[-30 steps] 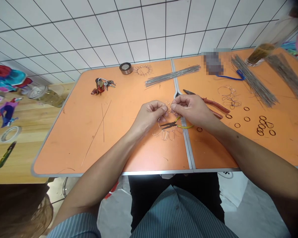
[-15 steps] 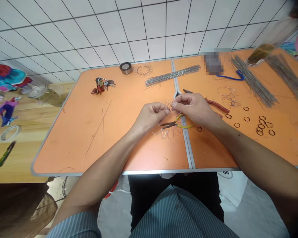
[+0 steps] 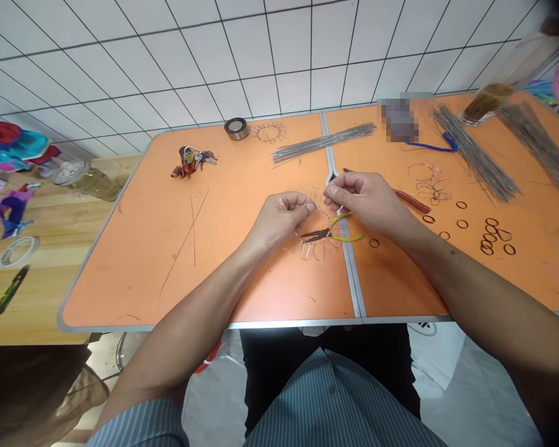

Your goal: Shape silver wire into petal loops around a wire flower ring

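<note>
My left hand [image 3: 283, 216] is closed in a pinch on a thin copper-coloured wire, above the middle of the orange table. Close on its right, my right hand [image 3: 361, 197] pinches the same looped wire, its fingertips a small gap from the left ones. Faint wire loops show between and behind the fingers. Below the hands, small pliers with yellow handles [image 3: 348, 238] lie with open handles across a ring of wire loops [image 3: 320, 251]. Red-handled pliers [image 3: 415, 202] lie partly hidden behind my right hand.
Several small dark rings [image 3: 489, 237] lie at the right, near tangled wire [image 3: 432, 186]. Bundles of straight wire [image 3: 323, 143] and a tape roll [image 3: 236, 128] are at the back. Keys [image 3: 193, 161] and two loose wires [image 3: 193, 226] lie left. A metal seam [image 3: 353, 285] crosses the table.
My right hand has shifted slightly right, and the gap between the fingertips has widened a little. My left hand has barely moved, still pinching.
</note>
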